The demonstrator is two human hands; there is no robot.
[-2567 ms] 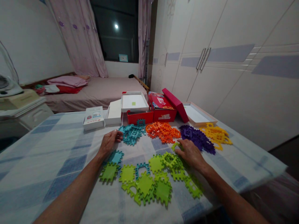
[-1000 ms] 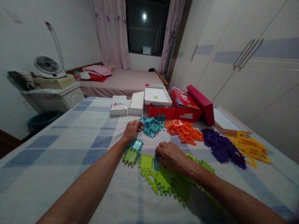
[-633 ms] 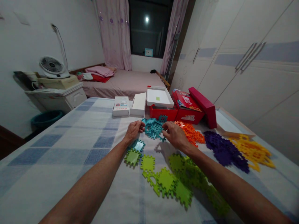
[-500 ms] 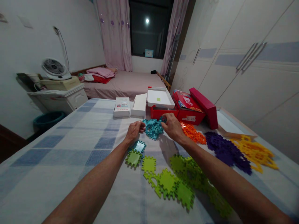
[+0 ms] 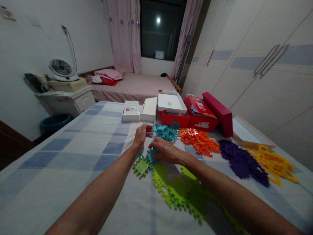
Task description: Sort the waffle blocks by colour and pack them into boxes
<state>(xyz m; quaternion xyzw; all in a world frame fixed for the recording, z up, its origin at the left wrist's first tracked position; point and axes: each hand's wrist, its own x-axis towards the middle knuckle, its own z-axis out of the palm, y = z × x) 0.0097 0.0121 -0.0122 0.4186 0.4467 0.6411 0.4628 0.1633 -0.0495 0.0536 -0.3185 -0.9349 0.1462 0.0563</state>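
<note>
My left hand (image 5: 141,134) rests at the left edge of a pile of blue interlocking tiles (image 5: 166,132), its fingers stretched out and apart from any grip. Nearer to me, my right hand (image 5: 164,150) has its thumb and fingers closed on a blue toothed tile (image 5: 151,155), partly covering it. Just left of that tile lies a green square toothed tile (image 5: 142,166). More lime-green tiles (image 5: 178,189) spread out below my right forearm, which hides some of them.
To the right lie piles of orange pieces (image 5: 199,142), purple pieces (image 5: 244,161) and yellow pieces (image 5: 272,161). Behind stand two white boxes (image 5: 131,111), an opened red box (image 5: 174,119) with a white lid, and a larger red box (image 5: 204,122). A checked cloth (image 5: 73,182) covers the surface.
My right hand has left the far right side of the blue pile and come nearer and leftward onto the blue tile. My left hand stays by the pile, fingers straighter. The view has shifted slightly.
</note>
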